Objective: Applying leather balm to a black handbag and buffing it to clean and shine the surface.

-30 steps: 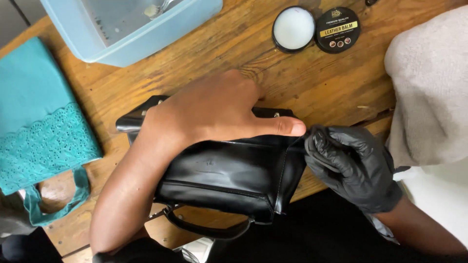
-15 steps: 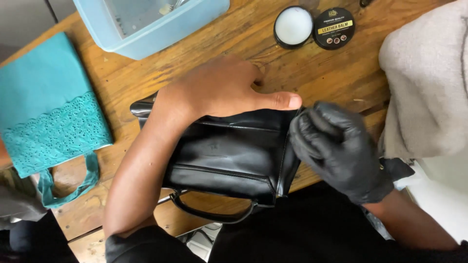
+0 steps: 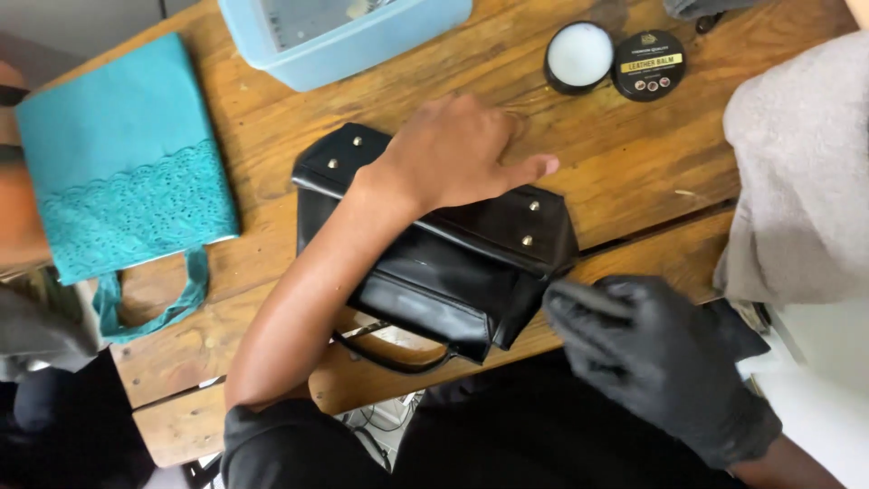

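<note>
On the wooden desk [image 3: 634, 172] the black bag [image 3: 453, 263] lies pinned under the flat, open left hand [image 3: 453, 149], while the gloved right hand [image 3: 652, 358], fingers curled loosely together, rubs its right end beside the opened balm tin [image 3: 579, 56], so polishing seems underway.

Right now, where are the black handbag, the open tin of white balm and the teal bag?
Black handbag [image 3: 453, 272], head view, on its shiny side panel.
Open tin of white balm [image 3: 579, 54], head view, on the white balm.
Teal bag [image 3: 118, 154], head view, on its plain upper cloth.
</note>
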